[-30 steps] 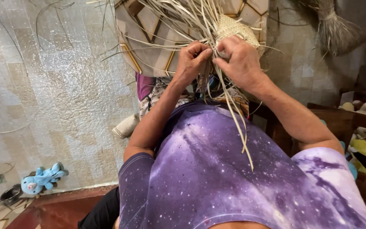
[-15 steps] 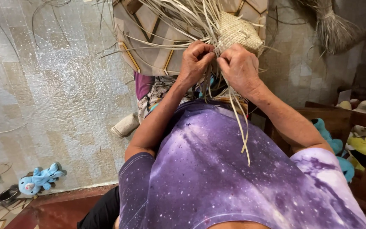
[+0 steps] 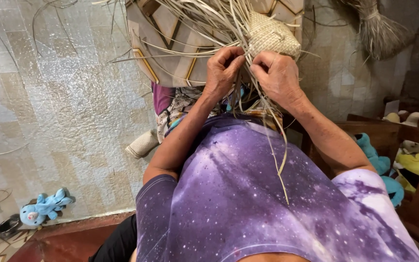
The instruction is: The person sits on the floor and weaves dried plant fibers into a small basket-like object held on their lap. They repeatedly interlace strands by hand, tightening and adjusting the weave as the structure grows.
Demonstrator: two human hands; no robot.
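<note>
Risk of snapping: dry palm strips [image 3: 204, 29] fan out stiffly from the woven piece [image 3: 273, 40]; a sharp bend at the point where the fingers pinch them could, I judge, crack a strip near the weave.
Risk of loosening: both hands work at the same lower edge of the woven piece; if one pinch slips, the last crossings there might slacken, since nothing else seems to brace that edge.
Risk of tangling: several long strips [image 3: 280, 160] hang down over the purple shirt [image 3: 248, 194] and between the forearms; a pull on the wrong one could drag it through the others.
Left hand [image 3: 224, 68]: clenched, fingertips pinching a few strips just below and left of the woven piece.
Right hand [image 3: 278, 75]: closed in a pinch on strips at the lower edge of the woven piece, thumb and forefinger touching the weave.
Woven piece, place: held up in front of the chest, just above both hands, touching the right fingers and near the left; it sits over a patterned cushion [image 3: 170, 43] behind it.
Surroundings: pale tiled floor [image 3: 49, 97] at the left with a blue soft toy [image 3: 44, 208] on it, well apart from the work; a bundle of fibre [image 3: 379, 29] lies at the upper right.
</note>
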